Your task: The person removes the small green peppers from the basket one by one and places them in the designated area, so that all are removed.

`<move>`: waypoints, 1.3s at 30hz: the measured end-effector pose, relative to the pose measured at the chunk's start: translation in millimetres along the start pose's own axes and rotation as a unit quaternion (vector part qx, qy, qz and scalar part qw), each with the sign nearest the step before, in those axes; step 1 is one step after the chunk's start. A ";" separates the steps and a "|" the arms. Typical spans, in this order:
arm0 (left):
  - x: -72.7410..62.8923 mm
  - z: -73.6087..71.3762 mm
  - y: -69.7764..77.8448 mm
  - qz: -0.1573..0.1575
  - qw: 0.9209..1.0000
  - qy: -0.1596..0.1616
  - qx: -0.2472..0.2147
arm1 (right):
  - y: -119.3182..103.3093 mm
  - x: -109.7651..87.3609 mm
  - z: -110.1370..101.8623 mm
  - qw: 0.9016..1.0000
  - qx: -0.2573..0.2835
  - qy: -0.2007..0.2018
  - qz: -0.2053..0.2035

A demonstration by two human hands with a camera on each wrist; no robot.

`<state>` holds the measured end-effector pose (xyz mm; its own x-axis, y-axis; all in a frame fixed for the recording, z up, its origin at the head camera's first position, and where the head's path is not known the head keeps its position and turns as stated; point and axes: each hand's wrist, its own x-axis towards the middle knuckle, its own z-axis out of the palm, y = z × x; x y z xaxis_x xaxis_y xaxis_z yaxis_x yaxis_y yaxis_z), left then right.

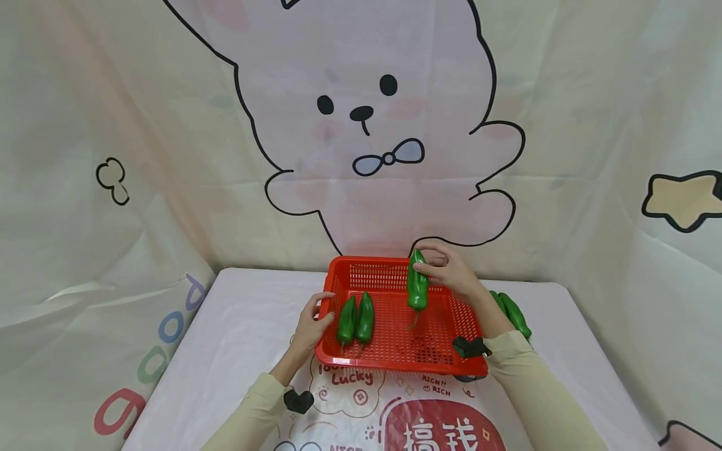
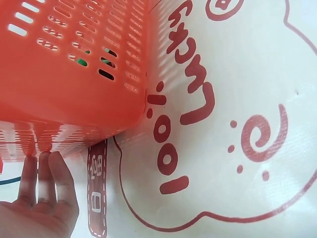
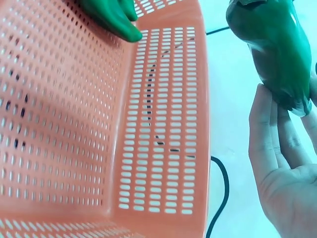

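While the left hand [image 1: 312, 322] grips the left rim of the red basket [image 1: 395, 364], the right hand [image 1: 453, 270] pinches a green pepper [image 1: 418, 289] at its far side — stem end toward the person — with two more peppers [image 1: 366, 318] inside at left and other peppers [image 1: 513, 314] on the table [image 1: 248, 300] at right.

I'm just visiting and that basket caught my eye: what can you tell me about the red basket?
The red basket is roughly rectangular, open at the top, with a smooth rim, and looks like plastic. Rows of elongated slots pierce its walls, and its floor is perforated too. It sits open side up on the white table. Two green peppers lie side by side in it, toward its left end. The person's left hand touches its left side.
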<state>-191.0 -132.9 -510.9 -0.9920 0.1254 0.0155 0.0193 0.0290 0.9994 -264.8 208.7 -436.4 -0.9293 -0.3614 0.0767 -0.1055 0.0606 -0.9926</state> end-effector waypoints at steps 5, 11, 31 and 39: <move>-1.3 0.5 3.4 -0.002 1.000 0.002 -0.007 | -2.0 -8.0 -8.8 1.000 -0.015 0.006 -0.007; -1.0 1.0 2.5 0.002 1.000 0.000 -0.005 | -0.8 -17.9 -18.1 0.999 -0.044 0.016 0.008; 9.9 -1.3 -23.5 -0.006 1.000 0.008 0.005 | 9.2 -63.3 -47.3 0.995 -0.042 0.084 0.017; 14.1 -1.2 -34.9 -0.003 0.999 0.028 0.026 | 13.9 -79.4 -58.2 0.992 -0.079 0.097 0.021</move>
<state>-205.8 -133.4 -545.5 -0.9975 0.0694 0.0134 0.0190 0.0810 0.9965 -213.1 292.3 -450.9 -0.9831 -0.1702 0.0679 -0.1053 0.2214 -0.9695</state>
